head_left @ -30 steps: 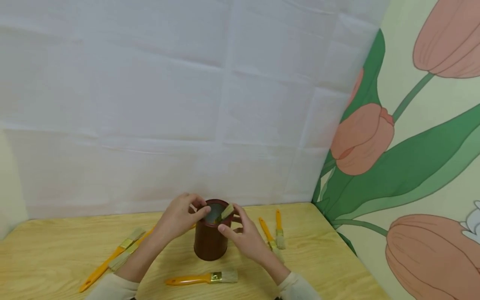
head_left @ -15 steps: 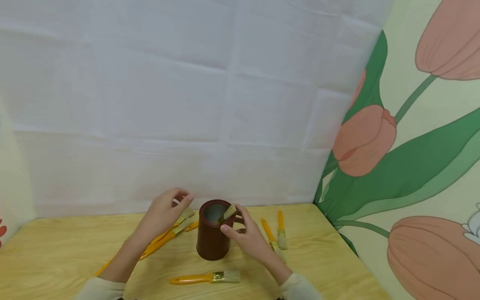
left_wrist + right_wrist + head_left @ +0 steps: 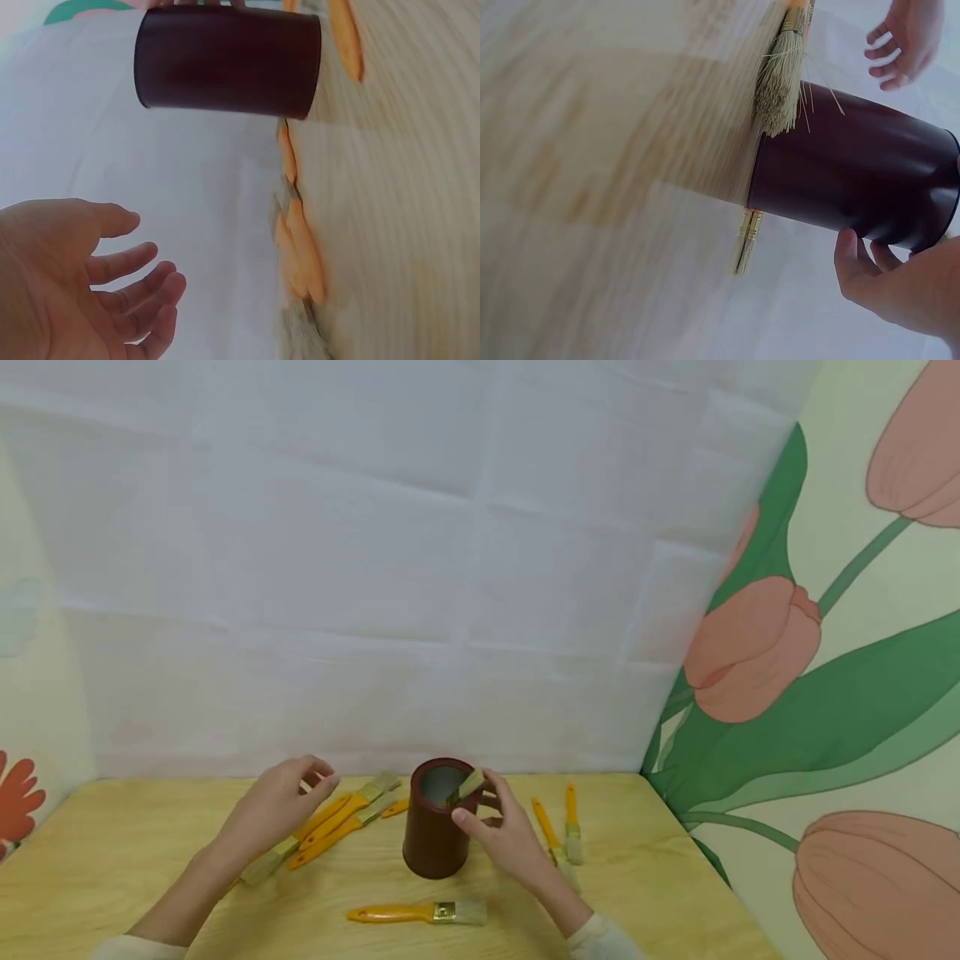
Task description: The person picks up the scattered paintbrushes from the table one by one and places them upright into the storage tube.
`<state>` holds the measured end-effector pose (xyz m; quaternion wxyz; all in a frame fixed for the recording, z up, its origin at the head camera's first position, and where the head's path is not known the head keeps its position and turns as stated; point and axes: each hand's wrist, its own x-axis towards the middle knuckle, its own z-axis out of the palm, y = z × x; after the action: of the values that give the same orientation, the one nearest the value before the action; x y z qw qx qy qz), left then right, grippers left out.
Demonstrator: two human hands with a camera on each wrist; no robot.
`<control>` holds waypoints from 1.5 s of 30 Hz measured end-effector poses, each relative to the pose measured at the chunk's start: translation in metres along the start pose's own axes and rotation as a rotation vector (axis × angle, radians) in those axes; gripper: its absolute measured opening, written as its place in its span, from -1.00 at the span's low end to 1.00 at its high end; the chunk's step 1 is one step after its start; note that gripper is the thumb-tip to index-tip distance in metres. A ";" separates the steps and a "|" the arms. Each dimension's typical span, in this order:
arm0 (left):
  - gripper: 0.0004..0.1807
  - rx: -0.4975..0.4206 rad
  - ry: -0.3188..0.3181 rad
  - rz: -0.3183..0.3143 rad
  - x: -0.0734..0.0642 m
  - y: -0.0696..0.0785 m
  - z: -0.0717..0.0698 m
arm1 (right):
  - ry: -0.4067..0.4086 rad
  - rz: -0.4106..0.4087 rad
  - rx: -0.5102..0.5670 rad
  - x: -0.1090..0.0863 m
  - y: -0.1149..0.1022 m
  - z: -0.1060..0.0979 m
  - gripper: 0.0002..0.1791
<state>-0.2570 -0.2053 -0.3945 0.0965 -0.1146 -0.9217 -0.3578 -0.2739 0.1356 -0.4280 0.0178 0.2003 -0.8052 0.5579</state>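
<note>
A dark brown cylindrical holder [image 3: 435, 843] stands upright on the table. One paintbrush stands in it bristles up, its bristles [image 3: 472, 783] leaning over the right rim; its handle is hidden inside. My right hand [image 3: 512, 837] grips the holder's right side near the top, thumb in front and fingers behind. Off to the left, my left hand [image 3: 273, 800] is in the air with loosely bent fingers and holds nothing. Below and beside it lie several yellow-handled paintbrushes [image 3: 341, 823] in a loose heap. The left wrist view shows the left hand [image 3: 82, 289] apart from the holder [image 3: 229, 60].
Another paintbrush [image 3: 401, 913] lies crosswise in front of the holder. To the right are two more, one slanted [image 3: 547, 827] and one nearly straight [image 3: 572, 827]. White cloth [image 3: 375, 610] hangs behind the wooden table [image 3: 645, 877]; a tulip-patterned wall [image 3: 825, 760] borders the right side.
My left hand has drawn away from the holder's rim and moved left over the heaped paintbrushes. My right hand keeps its grip on the holder. The head view has shifted slightly left.
</note>
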 end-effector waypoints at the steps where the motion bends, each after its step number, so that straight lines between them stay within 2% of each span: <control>1: -0.55 0.011 -0.014 -0.011 -0.001 -0.004 -0.001 | 0.004 -0.004 0.001 -0.001 0.000 -0.001 -0.21; 4: -0.56 0.059 -0.044 -0.031 -0.006 -0.013 -0.003 | 0.010 -0.006 0.003 -0.001 -0.001 -0.001 -0.23; 9: -0.63 0.237 -0.030 -0.014 -0.010 -0.023 -0.004 | 0.004 -0.018 0.007 -0.001 -0.002 -0.002 -0.24; 12: -0.63 0.304 -0.036 -0.028 -0.011 -0.027 -0.004 | 0.001 -0.018 -0.002 -0.002 -0.004 -0.003 -0.23; 15: -0.57 0.291 -0.090 -0.055 -0.011 -0.032 -0.007 | -0.002 -0.023 -0.009 -0.001 -0.006 -0.004 -0.23; 20: -0.50 0.239 -0.195 -0.106 -0.008 -0.050 -0.011 | -0.009 -0.017 -0.009 -0.002 -0.006 -0.004 -0.23; 26: -0.55 0.229 -0.272 -0.155 -0.009 -0.072 -0.013 | -0.011 -0.011 0.001 -0.003 -0.004 -0.002 -0.23; 29: -0.67 0.224 -0.281 -0.153 -0.009 -0.077 -0.013 | -0.012 -0.019 -0.002 -0.004 -0.003 -0.002 -0.23; 34: -0.84 0.225 -0.275 -0.163 -0.009 -0.076 -0.011 | -0.013 -0.027 0.003 -0.005 -0.003 -0.002 -0.23; 45: -0.71 0.245 -0.252 -0.198 -0.013 -0.075 -0.004 | -0.014 -0.015 0.017 -0.003 -0.002 0.001 -0.22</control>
<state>-0.2655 -0.2639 -0.4423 -0.0422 -0.0546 -0.9699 -0.2336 -0.2701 0.1353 -0.4272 0.0147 0.2106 -0.7990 0.5631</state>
